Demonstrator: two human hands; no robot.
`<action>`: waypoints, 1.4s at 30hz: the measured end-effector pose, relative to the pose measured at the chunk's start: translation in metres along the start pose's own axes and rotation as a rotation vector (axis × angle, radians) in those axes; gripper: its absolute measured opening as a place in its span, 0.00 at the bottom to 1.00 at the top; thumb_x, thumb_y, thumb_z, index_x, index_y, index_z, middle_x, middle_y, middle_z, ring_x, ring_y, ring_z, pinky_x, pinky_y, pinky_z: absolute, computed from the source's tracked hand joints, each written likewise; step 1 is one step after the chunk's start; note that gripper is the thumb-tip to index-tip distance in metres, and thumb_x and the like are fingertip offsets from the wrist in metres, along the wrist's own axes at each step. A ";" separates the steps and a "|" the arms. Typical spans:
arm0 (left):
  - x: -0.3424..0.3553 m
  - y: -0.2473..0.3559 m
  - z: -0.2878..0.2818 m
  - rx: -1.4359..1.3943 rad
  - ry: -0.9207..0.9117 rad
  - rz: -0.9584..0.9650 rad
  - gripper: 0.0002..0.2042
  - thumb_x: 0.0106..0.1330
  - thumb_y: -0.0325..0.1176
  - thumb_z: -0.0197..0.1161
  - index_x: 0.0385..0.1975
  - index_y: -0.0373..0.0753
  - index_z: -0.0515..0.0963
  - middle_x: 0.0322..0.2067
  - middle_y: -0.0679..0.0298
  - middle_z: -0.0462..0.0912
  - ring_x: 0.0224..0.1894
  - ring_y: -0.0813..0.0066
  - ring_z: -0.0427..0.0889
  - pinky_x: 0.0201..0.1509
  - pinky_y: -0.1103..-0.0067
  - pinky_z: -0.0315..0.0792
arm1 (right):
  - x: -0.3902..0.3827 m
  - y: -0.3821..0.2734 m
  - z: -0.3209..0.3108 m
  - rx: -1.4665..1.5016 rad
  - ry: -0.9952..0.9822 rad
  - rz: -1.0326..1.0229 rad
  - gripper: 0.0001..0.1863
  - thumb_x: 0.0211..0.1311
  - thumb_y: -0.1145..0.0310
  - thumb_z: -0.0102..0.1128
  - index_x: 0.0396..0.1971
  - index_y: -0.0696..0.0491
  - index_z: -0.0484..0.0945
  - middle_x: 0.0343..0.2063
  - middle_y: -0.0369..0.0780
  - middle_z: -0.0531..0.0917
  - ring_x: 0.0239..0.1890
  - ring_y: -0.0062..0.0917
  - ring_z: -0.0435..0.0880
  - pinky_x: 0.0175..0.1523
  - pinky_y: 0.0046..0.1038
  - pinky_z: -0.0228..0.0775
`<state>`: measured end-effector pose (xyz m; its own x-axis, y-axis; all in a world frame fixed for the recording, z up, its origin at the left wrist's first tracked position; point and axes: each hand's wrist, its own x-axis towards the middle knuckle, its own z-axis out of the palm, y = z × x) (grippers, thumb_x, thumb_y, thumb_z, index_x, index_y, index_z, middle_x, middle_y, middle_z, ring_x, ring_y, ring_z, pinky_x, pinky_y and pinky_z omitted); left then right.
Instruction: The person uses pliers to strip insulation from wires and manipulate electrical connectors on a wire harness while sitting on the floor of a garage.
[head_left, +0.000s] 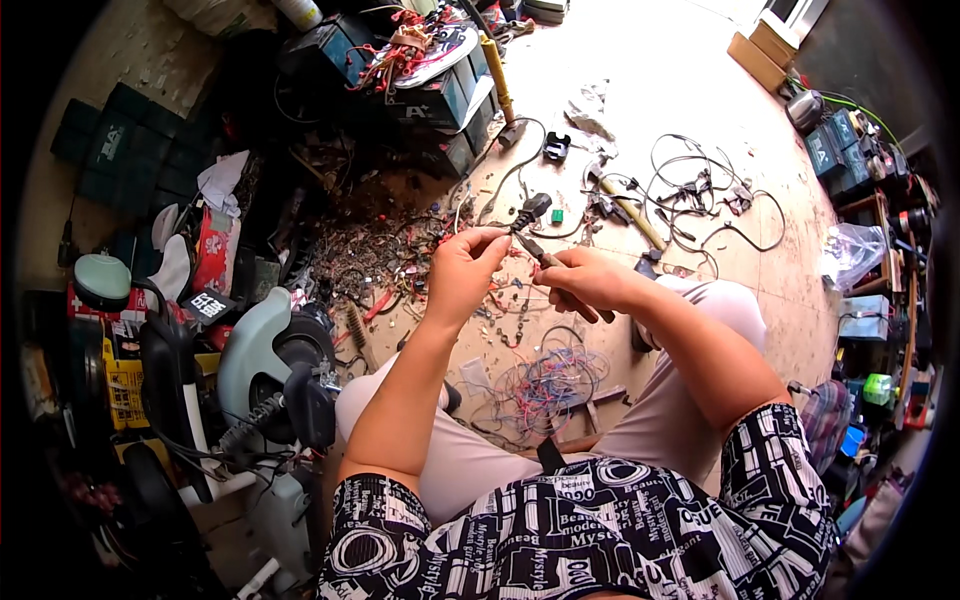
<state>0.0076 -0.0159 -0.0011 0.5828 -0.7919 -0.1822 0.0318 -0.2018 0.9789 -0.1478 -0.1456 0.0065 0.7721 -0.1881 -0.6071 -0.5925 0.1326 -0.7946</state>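
Observation:
Above the littered floor, my left hand [465, 268] pinches a thin dark cable between thumb and fingertips. A black connector [533, 208] sits just past those fingertips and seems to be on this cable. My right hand [590, 280] is closed around a pair of pliers [580, 305], its handles sticking out below the palm. The pliers' dark jaws reach toward my left fingertips and meet the cable close to the connector. Whether the jaws are closed on it I cannot make out.
Below my hands lies a tangle of thin coloured wires [555, 385]. Black cables [690, 190] and a small green block [557, 216] are on the floor ahead. Dark battery boxes [440, 110] stand far left; a grey-green scooter [260, 350] crowds my left, cluttered shelves [885, 260] my right.

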 end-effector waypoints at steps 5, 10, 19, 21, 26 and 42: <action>-0.002 0.003 0.002 0.010 0.039 0.006 0.06 0.61 0.28 0.63 0.35 0.33 0.81 0.25 0.72 0.79 0.25 0.89 0.72 0.29 0.89 0.66 | 0.000 -0.001 0.000 0.005 -0.012 -0.002 0.18 0.60 0.58 0.52 0.27 0.61 0.73 0.18 0.39 0.77 0.08 0.21 0.71 0.09 0.24 0.61; -0.004 0.006 0.002 0.016 0.038 -0.005 0.06 0.61 0.28 0.64 0.34 0.33 0.81 0.24 0.73 0.79 0.25 0.89 0.73 0.29 0.89 0.67 | -0.003 -0.008 0.002 -0.003 -0.016 0.004 0.16 0.64 0.61 0.51 0.37 0.60 0.77 0.19 0.37 0.77 0.16 0.19 0.75 0.14 0.24 0.64; -0.005 0.008 0.003 0.120 0.068 0.043 0.06 0.60 0.28 0.65 0.33 0.33 0.82 0.24 0.72 0.79 0.25 0.88 0.73 0.29 0.88 0.67 | 0.000 -0.001 -0.003 0.058 -0.038 -0.012 0.18 0.62 0.57 0.55 0.31 0.60 0.77 0.17 0.39 0.77 0.15 0.20 0.76 0.14 0.22 0.64; -0.006 0.008 0.004 0.163 0.067 0.078 0.06 0.59 0.28 0.65 0.33 0.33 0.82 0.24 0.71 0.80 0.25 0.88 0.74 0.29 0.88 0.67 | -0.001 -0.002 -0.004 0.022 -0.025 0.003 0.19 0.62 0.55 0.55 0.33 0.59 0.78 0.17 0.38 0.77 0.14 0.19 0.75 0.13 0.23 0.64; -0.007 0.000 0.008 0.216 0.069 0.135 0.06 0.58 0.28 0.66 0.33 0.33 0.82 0.24 0.68 0.81 0.25 0.86 0.76 0.28 0.86 0.69 | -0.005 -0.002 -0.001 -0.013 0.026 0.043 0.22 0.62 0.49 0.55 0.33 0.57 0.79 0.15 0.36 0.75 0.15 0.18 0.74 0.15 0.23 0.63; -0.001 -0.002 0.051 0.559 0.000 0.485 0.06 0.54 0.30 0.64 0.29 0.37 0.82 0.26 0.56 0.81 0.29 0.59 0.80 0.33 0.71 0.73 | -0.022 0.039 -0.023 -0.602 0.430 -0.031 0.31 0.58 0.42 0.56 0.23 0.61 0.80 0.17 0.51 0.78 0.23 0.43 0.78 0.32 0.38 0.68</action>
<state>-0.0343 -0.0441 -0.0073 0.4264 -0.8666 0.2591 -0.6480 -0.0929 0.7560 -0.1932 -0.1583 -0.0110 0.7056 -0.5643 -0.4286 -0.6907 -0.4124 -0.5940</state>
